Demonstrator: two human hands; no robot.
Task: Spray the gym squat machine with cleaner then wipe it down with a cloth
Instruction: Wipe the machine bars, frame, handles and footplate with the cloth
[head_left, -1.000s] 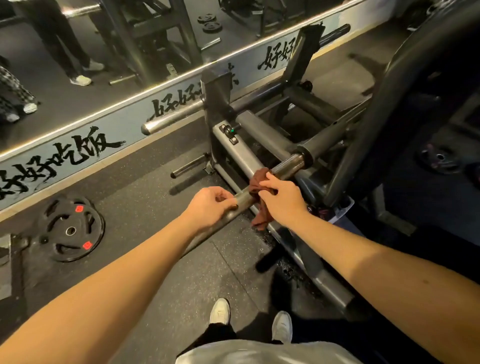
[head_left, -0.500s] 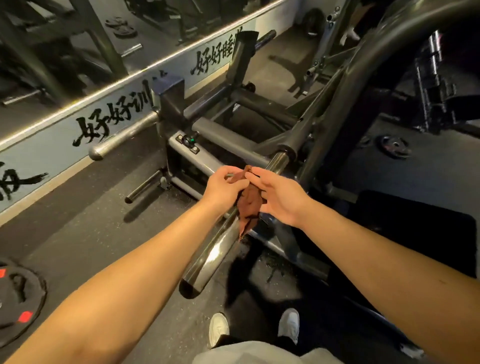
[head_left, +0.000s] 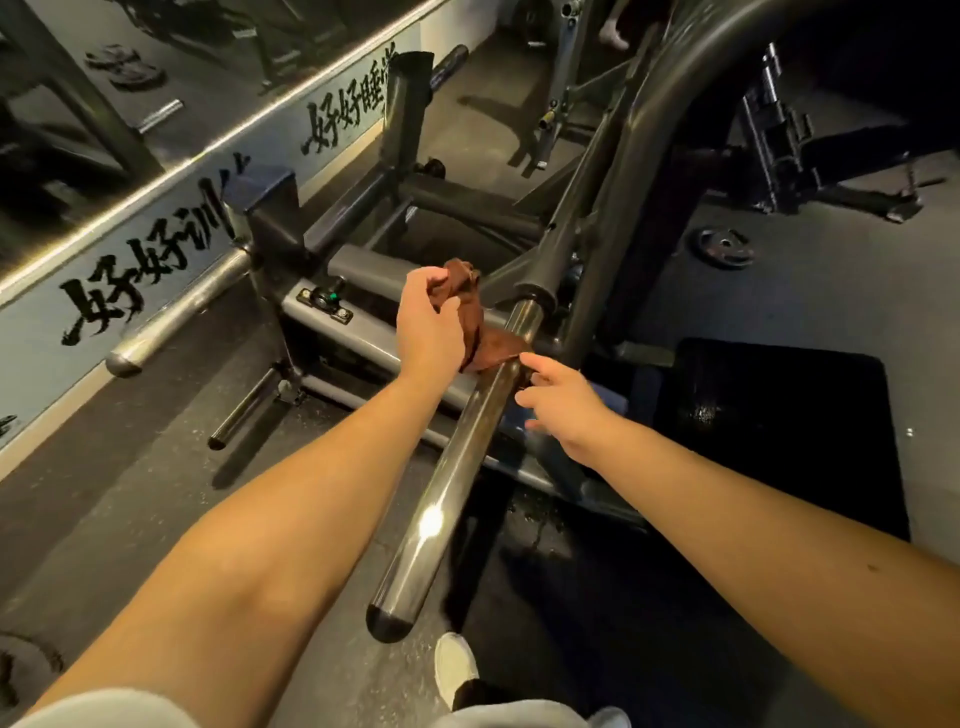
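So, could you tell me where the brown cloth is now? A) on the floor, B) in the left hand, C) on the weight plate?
B: the left hand grips the brown cloth, its lower end on the chrome bar; the right hand is open.

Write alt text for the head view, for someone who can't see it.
The left hand grips a brown cloth bunched over the squat machine's chrome bar, while the open right hand reaches toward the cloth's lower edge. A mirrored wall runs along the left.
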